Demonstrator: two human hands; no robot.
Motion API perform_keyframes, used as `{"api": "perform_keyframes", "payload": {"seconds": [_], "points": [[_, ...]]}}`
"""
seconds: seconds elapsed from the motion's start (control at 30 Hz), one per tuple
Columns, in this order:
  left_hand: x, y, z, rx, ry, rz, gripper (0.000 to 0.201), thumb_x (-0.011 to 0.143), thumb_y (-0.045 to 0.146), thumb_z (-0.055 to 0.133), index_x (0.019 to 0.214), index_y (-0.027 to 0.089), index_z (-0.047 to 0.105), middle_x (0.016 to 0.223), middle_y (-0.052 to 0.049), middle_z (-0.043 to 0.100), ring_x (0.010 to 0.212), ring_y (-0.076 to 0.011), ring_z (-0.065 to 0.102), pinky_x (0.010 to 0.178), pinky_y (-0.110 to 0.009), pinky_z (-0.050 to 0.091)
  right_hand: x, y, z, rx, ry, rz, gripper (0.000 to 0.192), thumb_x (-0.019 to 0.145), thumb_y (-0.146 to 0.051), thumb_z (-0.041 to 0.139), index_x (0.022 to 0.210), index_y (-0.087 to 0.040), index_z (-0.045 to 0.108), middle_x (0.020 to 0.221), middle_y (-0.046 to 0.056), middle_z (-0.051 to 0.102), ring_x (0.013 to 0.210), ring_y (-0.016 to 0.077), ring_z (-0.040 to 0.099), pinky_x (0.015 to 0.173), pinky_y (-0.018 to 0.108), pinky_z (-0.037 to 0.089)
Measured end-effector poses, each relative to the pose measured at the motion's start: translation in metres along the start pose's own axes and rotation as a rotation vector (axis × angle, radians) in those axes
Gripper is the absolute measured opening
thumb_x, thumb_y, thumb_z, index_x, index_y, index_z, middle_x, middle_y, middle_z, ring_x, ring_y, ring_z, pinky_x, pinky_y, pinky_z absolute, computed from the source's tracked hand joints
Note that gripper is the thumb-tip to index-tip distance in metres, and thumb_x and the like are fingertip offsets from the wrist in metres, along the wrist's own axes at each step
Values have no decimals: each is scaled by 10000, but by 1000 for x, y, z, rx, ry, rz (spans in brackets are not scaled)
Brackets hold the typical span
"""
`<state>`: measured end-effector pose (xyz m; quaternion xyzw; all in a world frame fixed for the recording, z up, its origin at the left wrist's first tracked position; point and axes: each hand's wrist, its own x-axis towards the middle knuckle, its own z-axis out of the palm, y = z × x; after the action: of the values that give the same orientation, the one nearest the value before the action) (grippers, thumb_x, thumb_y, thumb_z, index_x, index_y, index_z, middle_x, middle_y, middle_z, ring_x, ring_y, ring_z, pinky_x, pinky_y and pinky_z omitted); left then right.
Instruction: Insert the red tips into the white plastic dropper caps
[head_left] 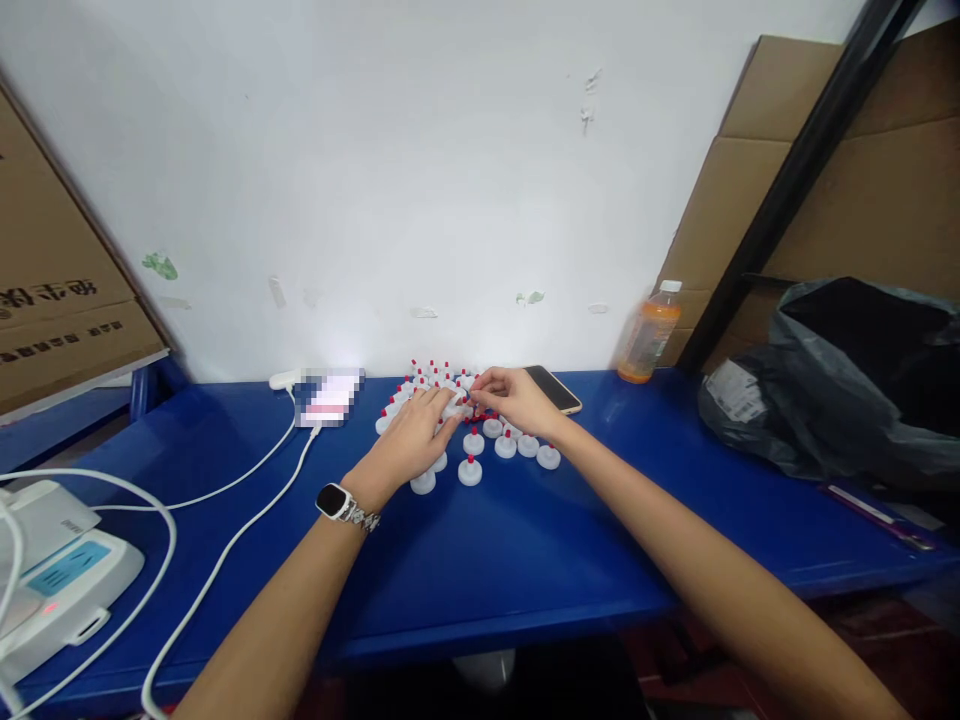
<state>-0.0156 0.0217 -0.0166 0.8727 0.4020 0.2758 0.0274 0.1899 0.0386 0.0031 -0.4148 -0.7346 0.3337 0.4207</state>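
Note:
Several white round nozzle caps with small red tips stand on the blue table, among them a cap close to me and another cap at the right. My left hand, wearing a watch at the wrist, is closed around a white nozzle cap above the cluster. Thumb and forefinger of my right hand pinch at a small red tip beside that cap; the fingers partly hide it. More caps lie behind and under both hands. Loose red tips appear between the hands.
A dark phone lies behind my right hand. At the left are a lit, pixelated phone, white cables and a power strip. An orange drink bottle and a dark plastic bag stand at the right.

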Motion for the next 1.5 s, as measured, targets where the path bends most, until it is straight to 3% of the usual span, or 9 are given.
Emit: {"api": "perform_keyframes", "payload": {"seconds": [0.13,0.4,0.5,0.67,0.77,1.07,1.27,1.4,1.5], "points": [[1,4,0,11,-15,12,285,1016,381,367,1132,173,523,1076,-103,608,985,-255,549,892,-435,468,-6,-2,3,262,53,-33,262,789,-415,715,856,-163,693,809,29,705,739,147,629,718,285,491],[-1,15,-3,16,-33,60,271,1019,353,357,1114,166,530,1056,-110,600,978,-257,550,867,-432,479,-9,-2,17,346,45,-35,355,750,-496,748,877,-183,638,773,12,668,703,146,603,688,288,477],[-2,18,-4,21,-14,66,286,1022,336,357,1199,164,501,1064,-111,596,993,-257,550,872,-433,483,-14,-4,17,140,108,-93,310,851,-489,645,809,-205,526,659,-34,564,591,117,509,591,254,397],[-2,25,-7,63,-23,93,235,1019,299,355,1138,155,499,1085,-114,593,987,-254,545,883,-437,489,-22,-15,11,-518,49,-329,265,999,-298,397,750,-212,430,629,-30,467,592,124,427,614,267,305],[-2,29,-9,72,-33,101,204,1011,285,358,1085,161,502,1073,-112,591,989,-260,542,891,-449,494,-22,-18,10,-634,50,-374,239,1002,-251,372,769,-216,413,651,-21,480,605,134,434,629,269,298],[-1,31,-9,-15,-5,65,304,1012,300,357,1263,152,442,1213,-153,560,1161,-286,541,985,-486,485,-22,-20,15,-564,52,-343,220,1016,-269,345,817,-221,424,682,-18,525,608,134,466,627,257,317],[10,22,1,-109,123,45,540,1008,406,410,1469,176,249,1385,-176,479,1275,-287,507,1063,-483,445,-13,-25,1,-366,122,-244,304,991,-393,422,754,-207,473,627,-40,522,558,110,457,574,244,320],[11,12,3,-88,115,7,640,973,463,483,1490,173,243,1265,-143,555,1179,-285,551,1024,-482,464,3,-13,-14,-248,98,-193,294,944,-401,495,780,-178,593,673,-14,609,595,112,514,582,236,380],[7,6,-1,-34,93,-1,505,994,416,437,1431,172,366,1168,-113,604,1122,-275,563,1014,-485,455,20,4,-25,-339,151,-134,213,889,-334,570,827,-155,666,704,15,668,628,128,567,608,244,414]]}}
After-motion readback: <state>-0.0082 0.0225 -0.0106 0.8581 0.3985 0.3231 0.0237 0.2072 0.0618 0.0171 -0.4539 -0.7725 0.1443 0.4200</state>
